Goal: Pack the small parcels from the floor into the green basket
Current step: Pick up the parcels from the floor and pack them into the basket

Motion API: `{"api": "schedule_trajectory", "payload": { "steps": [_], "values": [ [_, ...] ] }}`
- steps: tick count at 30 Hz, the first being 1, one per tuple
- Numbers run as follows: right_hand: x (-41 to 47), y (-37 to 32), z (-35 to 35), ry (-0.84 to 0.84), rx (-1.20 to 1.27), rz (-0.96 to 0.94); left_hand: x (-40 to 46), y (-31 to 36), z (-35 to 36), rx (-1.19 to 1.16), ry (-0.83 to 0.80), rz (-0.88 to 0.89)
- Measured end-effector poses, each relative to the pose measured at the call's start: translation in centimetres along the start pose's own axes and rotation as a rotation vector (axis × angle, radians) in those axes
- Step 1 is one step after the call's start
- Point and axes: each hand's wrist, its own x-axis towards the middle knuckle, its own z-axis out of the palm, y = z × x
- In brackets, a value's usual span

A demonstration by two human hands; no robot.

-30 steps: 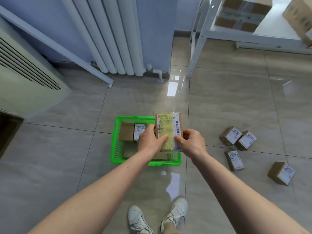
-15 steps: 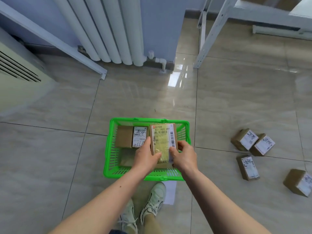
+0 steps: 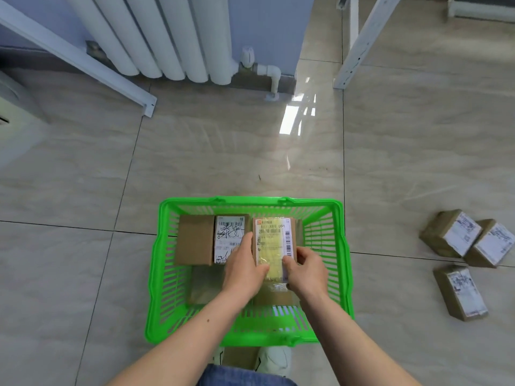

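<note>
The green basket stands on the tiled floor right in front of me. Inside it, both my hands hold a small brown parcel with a yellow-taped white label: my left hand grips its left side and my right hand pinches its lower right corner. A labelled brown parcel lies in the basket's far left, and more brown parcels lie under my hands. Three small parcels lie on the floor to the right.
A white radiator and its pipe stand against the blue wall ahead. A white shelf leg rises at the upper right, and a slanted white rail at the left. My shoes are just behind the basket.
Both hands have lowered the labelled parcel from above the basket's rim down into its right half, and I have bent closer, so the basket looks larger.
</note>
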Motion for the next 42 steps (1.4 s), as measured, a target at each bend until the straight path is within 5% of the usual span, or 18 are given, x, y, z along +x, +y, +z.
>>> {"api": "schedule_trajectory", "payload": {
  "steps": [14, 20, 30, 42],
  "values": [
    [8.8, 3.0, 6.4, 0.002, -0.009, 0.041, 7.6, -4.3, 3.6, 0.398, 0.131, 0.056],
    [8.3, 2.7, 5.4, -0.120, -0.005, 0.036, 7.1, -3.9, 2.7, 0.344, 0.079, 0.045],
    [-2.1, -3.9, -4.4, -0.073, 0.068, 0.010, -1.7, 6.7, -4.3, 0.227, 0.048, 0.145],
    [-15.1, -8.8, -21.7, 0.223, 0.333, 0.030, -14.8, 22.9, -10.0, 0.182, -0.023, 0.299]
  ]
}}
